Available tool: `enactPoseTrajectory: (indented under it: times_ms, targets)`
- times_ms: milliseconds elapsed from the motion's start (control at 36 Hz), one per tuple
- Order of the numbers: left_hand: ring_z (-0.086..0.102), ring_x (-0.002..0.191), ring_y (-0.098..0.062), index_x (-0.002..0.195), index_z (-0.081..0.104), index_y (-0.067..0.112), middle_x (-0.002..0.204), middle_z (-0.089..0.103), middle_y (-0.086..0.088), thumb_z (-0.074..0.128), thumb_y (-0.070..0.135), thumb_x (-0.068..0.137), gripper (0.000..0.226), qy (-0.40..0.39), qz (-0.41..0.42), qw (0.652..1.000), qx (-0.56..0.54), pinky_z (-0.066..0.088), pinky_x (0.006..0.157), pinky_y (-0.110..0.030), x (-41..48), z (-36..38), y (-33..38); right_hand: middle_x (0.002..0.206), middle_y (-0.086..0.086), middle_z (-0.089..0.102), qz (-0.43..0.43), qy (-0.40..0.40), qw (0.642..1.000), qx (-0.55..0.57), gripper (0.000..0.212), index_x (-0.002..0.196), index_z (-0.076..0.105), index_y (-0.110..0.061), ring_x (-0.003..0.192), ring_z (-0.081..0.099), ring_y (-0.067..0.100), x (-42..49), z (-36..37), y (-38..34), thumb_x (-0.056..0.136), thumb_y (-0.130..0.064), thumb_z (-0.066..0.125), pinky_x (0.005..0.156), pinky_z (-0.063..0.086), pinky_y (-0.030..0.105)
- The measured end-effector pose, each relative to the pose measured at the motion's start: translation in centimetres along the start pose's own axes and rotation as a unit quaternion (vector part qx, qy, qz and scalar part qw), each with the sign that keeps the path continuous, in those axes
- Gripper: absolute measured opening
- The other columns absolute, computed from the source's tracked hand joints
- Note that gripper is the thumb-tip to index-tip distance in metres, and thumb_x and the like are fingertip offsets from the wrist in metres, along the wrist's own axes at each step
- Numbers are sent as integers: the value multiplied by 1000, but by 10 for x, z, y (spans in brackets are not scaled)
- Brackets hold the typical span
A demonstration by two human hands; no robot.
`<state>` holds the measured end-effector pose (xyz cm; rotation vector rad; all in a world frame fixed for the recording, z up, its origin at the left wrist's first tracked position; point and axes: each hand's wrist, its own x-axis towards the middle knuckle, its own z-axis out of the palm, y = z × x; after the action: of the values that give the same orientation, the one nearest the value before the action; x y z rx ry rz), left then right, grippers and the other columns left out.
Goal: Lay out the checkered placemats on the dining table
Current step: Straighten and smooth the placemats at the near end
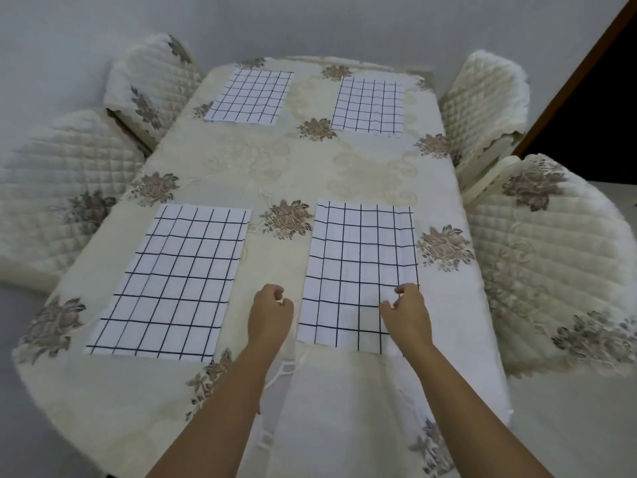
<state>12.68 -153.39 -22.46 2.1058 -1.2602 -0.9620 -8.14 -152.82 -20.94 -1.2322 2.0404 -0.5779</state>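
White placemats with a dark grid lie flat on the cream floral tablecloth (282, 167): near left placemat (172, 281), near right placemat (358, 267), far left placemat (250, 96), far right placemat (368, 106). My left hand (270, 313) hovers over the tablecloth just left of the near right placemat's left edge, fingers loosely curled, holding nothing. My right hand (408, 313) is over that mat's near right part, fingers loosely curled with thumb apart, gripping nothing that I can see.
Quilted cream chair covers flank the table: two chairs on the left (58, 188) (151, 84) and two on the right (548, 257) (482, 101). A dark doorway (593, 108) is at the upper right. The tablecloth hangs over the near edge (310, 426).
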Motion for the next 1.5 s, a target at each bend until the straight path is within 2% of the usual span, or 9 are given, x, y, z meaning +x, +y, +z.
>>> enactPoseTrajectory:
  times_ms: [139, 361, 583, 778, 889, 972, 1056, 1333, 1500]
  targets:
    - [52, 87, -14, 117, 54, 12, 115, 57, -3, 48, 12, 92, 25, 10, 14, 1000, -21, 38, 71, -25, 9, -46, -25, 82, -4, 50, -8, -91, 995, 39, 28, 118, 47, -11, 65, 48, 10, -27, 53, -39, 91, -14, 50, 58, 39, 24]
    - [52, 78, -14, 115, 54, 14, 113, 57, -3, 46, 14, 94, 22, -3, 27, 1000, 8, 41, 60, -24, 32, -134, -91, 99, 4, 55, 34, -125, 987, 100, 28, 118, 50, -10, 81, 57, 21, -77, 147, -98, 91, -17, 50, 59, 41, 26]
    - [51, 89, -16, 116, 53, 10, 119, 54, -7, 50, 14, 91, 25, -23, 31, 996, 78, 41, 74, -28, 64, -196, -144, 90, 5, 53, 94, -145, 979, 111, 26, 116, 46, -9, 82, 55, 22, -104, 215, -143, 92, -19, 49, 66, 41, 28]
    - [47, 113, -32, 129, 43, 6, 130, 41, -17, 56, 16, 87, 45, 21, -18, 984, 174, 46, 89, -42, 88, -211, -163, 102, 11, 47, 109, -149, 981, 52, 33, 117, 39, -4, 87, 44, 20, -96, 231, -158, 90, -19, 54, 53, 32, 24]
    - [41, 118, -37, 128, 40, 1, 130, 39, -22, 60, 24, 87, 51, 24, -84, 972, 217, 43, 90, -44, 99, -214, -168, 78, 1, 42, 123, -161, 979, 7, 29, 110, 39, -5, 71, 44, 16, -88, 234, -159, 90, -18, 56, 55, 36, 24]
    - [45, 114, -38, 124, 42, 1, 127, 42, -22, 60, 28, 86, 50, 24, -107, 967, 230, 45, 90, -44, 112, -218, -171, 68, -2, 38, 121, -168, 978, -31, 16, 85, 42, -5, 71, 46, 17, -83, 236, -160, 90, -15, 53, 57, 37, 24]
    - [50, 108, -38, 118, 46, -1, 122, 47, -23, 60, 26, 84, 45, 9, -135, 967, 214, 48, 86, -45, 129, -222, -175, 63, -1, 39, 119, -177, 976, -54, 33, 61, 34, -12, 56, 39, 11, -77, 240, -159, 89, -12, 51, 45, 27, 21]
    - [59, 83, -31, 101, 62, -1, 105, 58, -19, 60, 23, 78, 33, -37, -198, 962, 185, 47, 58, -30, 159, -226, -168, 60, -1, 39, 148, -150, 974, -79, 34, 57, 34, -12, 52, 37, 9, -66, 244, -161, 87, -8, 50, 43, 27, 20]
    - [52, 102, -35, 104, 60, -1, 120, 44, -21, 64, 24, 82, 34, -54, -182, 962, 197, 48, 75, -37, 172, -222, -151, 63, -2, 42, 171, -124, 975, -67, 32, 59, 37, -13, 56, 41, 10, -61, 248, -165, 87, -11, 52, 42, 28, 18]
